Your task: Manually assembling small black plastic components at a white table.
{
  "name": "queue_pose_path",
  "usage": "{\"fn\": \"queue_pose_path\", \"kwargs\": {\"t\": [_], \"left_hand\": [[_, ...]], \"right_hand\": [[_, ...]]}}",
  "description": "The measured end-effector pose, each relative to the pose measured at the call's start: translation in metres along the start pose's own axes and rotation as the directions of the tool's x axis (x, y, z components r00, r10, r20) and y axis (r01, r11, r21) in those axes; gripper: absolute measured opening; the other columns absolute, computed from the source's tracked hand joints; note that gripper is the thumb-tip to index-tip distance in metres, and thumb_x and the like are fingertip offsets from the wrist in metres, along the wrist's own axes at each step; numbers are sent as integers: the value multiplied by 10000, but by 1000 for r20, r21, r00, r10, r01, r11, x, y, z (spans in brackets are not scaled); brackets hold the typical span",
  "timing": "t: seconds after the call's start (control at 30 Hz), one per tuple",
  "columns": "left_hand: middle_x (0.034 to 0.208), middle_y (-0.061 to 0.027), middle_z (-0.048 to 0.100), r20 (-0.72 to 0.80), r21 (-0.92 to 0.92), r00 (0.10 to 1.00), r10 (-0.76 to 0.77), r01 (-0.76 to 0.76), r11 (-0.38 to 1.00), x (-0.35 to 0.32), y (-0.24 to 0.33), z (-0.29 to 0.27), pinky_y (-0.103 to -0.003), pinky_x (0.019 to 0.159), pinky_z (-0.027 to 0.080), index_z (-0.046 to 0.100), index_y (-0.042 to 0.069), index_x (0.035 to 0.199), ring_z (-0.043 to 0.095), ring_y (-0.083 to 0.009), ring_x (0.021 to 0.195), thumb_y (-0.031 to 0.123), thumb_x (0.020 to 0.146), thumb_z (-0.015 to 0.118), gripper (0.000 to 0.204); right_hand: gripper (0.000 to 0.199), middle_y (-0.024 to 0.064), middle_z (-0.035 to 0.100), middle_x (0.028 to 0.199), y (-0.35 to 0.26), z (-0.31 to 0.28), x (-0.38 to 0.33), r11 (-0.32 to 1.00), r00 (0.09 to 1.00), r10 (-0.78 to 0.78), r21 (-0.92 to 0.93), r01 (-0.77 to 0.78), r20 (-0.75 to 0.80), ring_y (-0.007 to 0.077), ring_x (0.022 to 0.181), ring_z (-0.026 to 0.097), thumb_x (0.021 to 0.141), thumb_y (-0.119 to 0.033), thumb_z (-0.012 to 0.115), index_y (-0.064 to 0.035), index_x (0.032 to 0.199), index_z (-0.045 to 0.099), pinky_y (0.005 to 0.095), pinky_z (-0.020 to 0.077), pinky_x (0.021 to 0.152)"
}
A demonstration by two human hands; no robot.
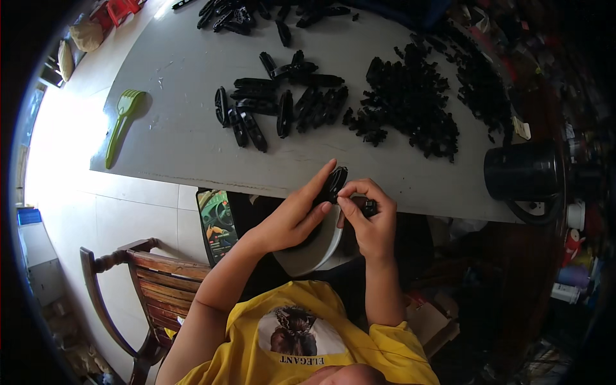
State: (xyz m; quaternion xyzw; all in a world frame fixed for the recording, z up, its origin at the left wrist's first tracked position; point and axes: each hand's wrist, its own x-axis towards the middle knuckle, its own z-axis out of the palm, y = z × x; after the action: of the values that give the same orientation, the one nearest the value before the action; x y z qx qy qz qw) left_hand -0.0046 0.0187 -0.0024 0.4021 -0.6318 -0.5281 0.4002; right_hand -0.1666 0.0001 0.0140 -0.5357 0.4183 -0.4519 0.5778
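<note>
Above the table's near edge, my left hand [296, 217] is closed round a black oblong plastic part [335, 182], thumb on the near side and fingers stretched along the far side. My right hand [372, 221] pinches with thumb and forefinger at the right edge of that part. A small black piece [369, 207] shows in the curled fingers of my right hand. What lies between the right fingertips is too small to make out. Several similar oblong black parts [256, 106] lie on the grey table [192, 144] beyond my hands.
A heap of small black pieces [410, 102] lies right of the oblong parts. More black parts [234, 16] sit at the far edge. A green fork-shaped tool [122, 125] lies at left, a dark mug [523, 172] at right. A wooden chair [160, 273] stands at lower left.
</note>
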Motion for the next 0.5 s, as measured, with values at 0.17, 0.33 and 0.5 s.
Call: {"fn": "queue_pose_path", "kwargs": {"t": [0.17, 0.33, 0.5], "left_hand": [[1261, -182, 482, -13, 78, 997, 70, -69, 995, -7, 0, 3, -281, 809, 427, 152, 35, 1438, 523, -186, 788, 6, 864, 427, 636], [925, -182, 603, 86, -39, 996, -12, 16, 999, -22, 12, 4, -308, 810, 444, 196, 42, 1428, 563, -283, 721, -12, 798, 463, 686], [1020, -181, 568, -13, 567, 1000, -20, 24, 823, -28, 16, -37, -414, 800, 449, 396, 76, 1334, 551, -339, 922, 30, 759, 556, 599]], "right_hand": [[112, 44, 557, 824, -11, 16, -8, 996, 976, 84, 50, -75, -200, 74, 572, 521, 798, -21, 645, 11, 872, 567, 199, 424, 497], [217, 42, 590, 782, 5, 0, -18, 961, 964, 244, 112, -255, 102, 67, 589, 536, 792, -123, 698, -9, 925, 571, 189, 429, 509], [322, 52, 577, 1009, 19, 6, -28, 986, 982, 50, -166, -19, 181, 110, 851, 559, 750, -165, 731, -34, 1014, 601, 241, 432, 784]]}}
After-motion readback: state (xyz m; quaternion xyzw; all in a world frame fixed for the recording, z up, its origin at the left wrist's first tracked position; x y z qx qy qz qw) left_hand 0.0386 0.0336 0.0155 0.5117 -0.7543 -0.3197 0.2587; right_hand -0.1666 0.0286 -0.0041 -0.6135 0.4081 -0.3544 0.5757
